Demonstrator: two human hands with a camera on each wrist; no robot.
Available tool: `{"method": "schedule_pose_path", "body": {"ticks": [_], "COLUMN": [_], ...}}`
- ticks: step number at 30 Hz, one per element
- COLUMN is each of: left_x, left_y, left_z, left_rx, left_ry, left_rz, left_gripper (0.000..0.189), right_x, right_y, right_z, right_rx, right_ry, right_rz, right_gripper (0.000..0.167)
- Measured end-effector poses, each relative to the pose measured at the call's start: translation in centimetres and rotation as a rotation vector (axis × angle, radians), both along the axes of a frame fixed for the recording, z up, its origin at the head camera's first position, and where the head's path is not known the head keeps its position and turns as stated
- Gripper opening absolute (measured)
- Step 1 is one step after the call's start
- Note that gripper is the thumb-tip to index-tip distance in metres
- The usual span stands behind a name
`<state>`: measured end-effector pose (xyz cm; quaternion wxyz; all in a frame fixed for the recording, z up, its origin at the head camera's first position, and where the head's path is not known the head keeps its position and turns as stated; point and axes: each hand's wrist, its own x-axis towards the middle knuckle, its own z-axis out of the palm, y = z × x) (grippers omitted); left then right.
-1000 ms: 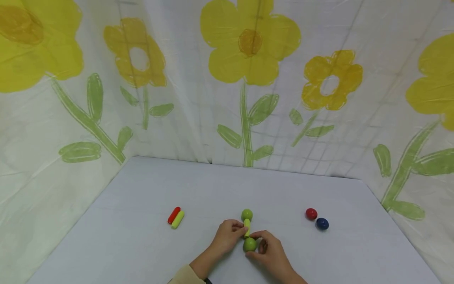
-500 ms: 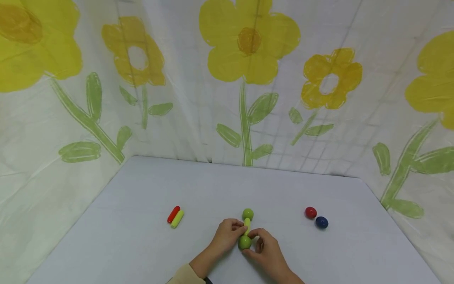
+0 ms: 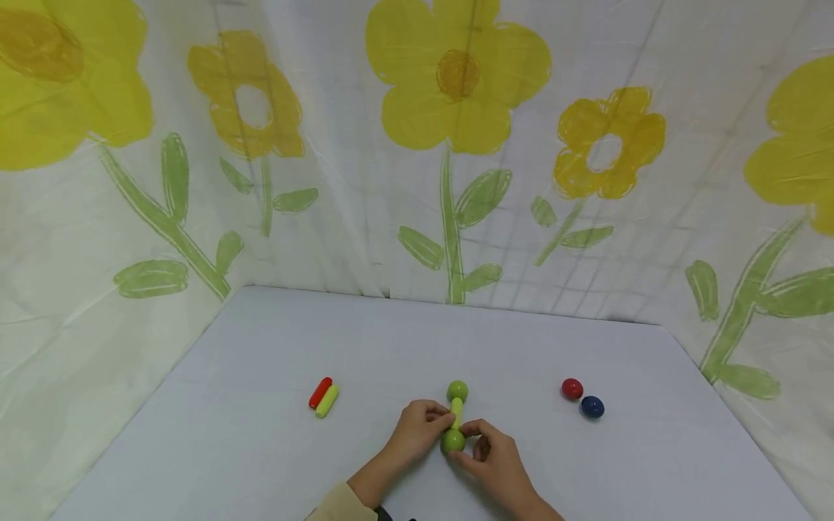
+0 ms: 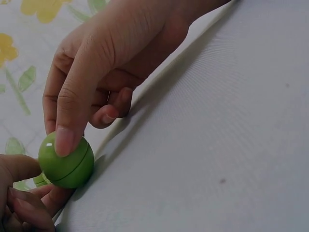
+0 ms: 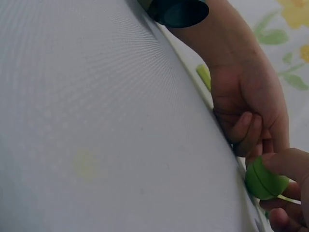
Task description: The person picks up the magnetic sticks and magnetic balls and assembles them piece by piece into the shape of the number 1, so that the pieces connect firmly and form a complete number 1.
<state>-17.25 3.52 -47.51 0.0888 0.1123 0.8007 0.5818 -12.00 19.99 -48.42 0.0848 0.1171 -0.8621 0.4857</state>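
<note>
Two glossy green balls and a yellow-green stick form a line at the table's near middle in the head view. The far ball [image 3: 457,391] touches the stick's [image 3: 457,411] far end. The near ball [image 3: 452,441], which has a seam around it [image 4: 67,162], sits against the stick's near end. My left hand [image 3: 417,432] pinches the stick between thumb and fingers from the left. With curled thumb and forefinger, my right hand [image 3: 496,463] pinches the near ball [image 5: 264,181]. Whether the pieces are joined or only touching, I cannot tell.
Left on the white table [image 3: 260,325] lie a red stick [image 3: 321,393] and another yellow-green stick [image 3: 327,401], side by side. To the right are a red ball [image 3: 572,389] and a dark blue ball [image 3: 592,407]. A flower-printed curtain [image 3: 339,217] stands behind the table.
My right hand has brought the near green ball left and slightly away from me, in line with the stick's near end. My left hand has stayed on the stick.
</note>
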Motion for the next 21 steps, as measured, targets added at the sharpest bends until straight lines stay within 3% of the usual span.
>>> {"method": "schedule_pose_path", "body": {"ticks": [7, 12, 17, 21], "left_x": [-0.3, -0.6, -1.0, -0.8], "left_y": [-0.6, -2.6, -5.7, -8.5], "left_z": [-0.7, -0.6, -0.3, -0.2], "left_rx": [0.009, 0.051, 0.039, -0.043], "left_ry": [0.019, 0.050, 0.119, 0.239], "left_rz": [0.002, 0.010, 0.104, 0.204], "left_gripper": [0.019, 0.021, 0.020, 0.011], "right_x": [-0.1, -0.1, 0.0, 0.0], "right_y": [0.1, 0.2, 0.1, 0.2], "right_z": [0.0, 0.1, 0.3, 0.4], "right_rx": [0.002, 0.003, -0.004, -0.005], "right_ry": [-0.029, -0.067, -0.070, -0.075], "right_rz": [-0.015, -0.006, 0.009, 0.015], "right_gripper": [0.029, 0.031, 0.032, 0.032]}}
